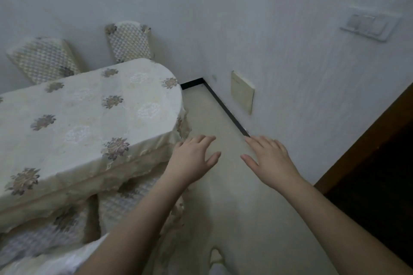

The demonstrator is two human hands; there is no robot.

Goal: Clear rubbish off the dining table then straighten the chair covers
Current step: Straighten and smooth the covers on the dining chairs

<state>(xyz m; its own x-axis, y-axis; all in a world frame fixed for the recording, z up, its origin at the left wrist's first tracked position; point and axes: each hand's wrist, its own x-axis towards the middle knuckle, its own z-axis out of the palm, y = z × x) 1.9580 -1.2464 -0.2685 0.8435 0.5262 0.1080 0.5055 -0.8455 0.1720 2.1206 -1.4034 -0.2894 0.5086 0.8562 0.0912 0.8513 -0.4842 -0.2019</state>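
Note:
The dining table (pixel 73 118) fills the left, draped in a cream cloth with grey flower motifs; nothing lies on its visible top. Two chairs with quilted cream covers stand at its far side, one at the left (pixel 43 60) and one nearer the corner (pixel 129 42). A covered chair (pixel 125 205) is tucked under the near edge below my left arm. My left hand (pixel 192 158) hovers palm down, fingers spread, just off the table's near right corner. My right hand (pixel 268 158) is beside it over the floor, open and holding nothing.
A white wall runs along the right with a cream panel (pixel 242 91) low down and a switch plate (pixel 368 23) higher. A dark wooden door frame (pixel 368 140) is at the far right. Pale floor (pixel 214 118) lies between table and wall. A shoe (pixel 215 257) shows at the bottom.

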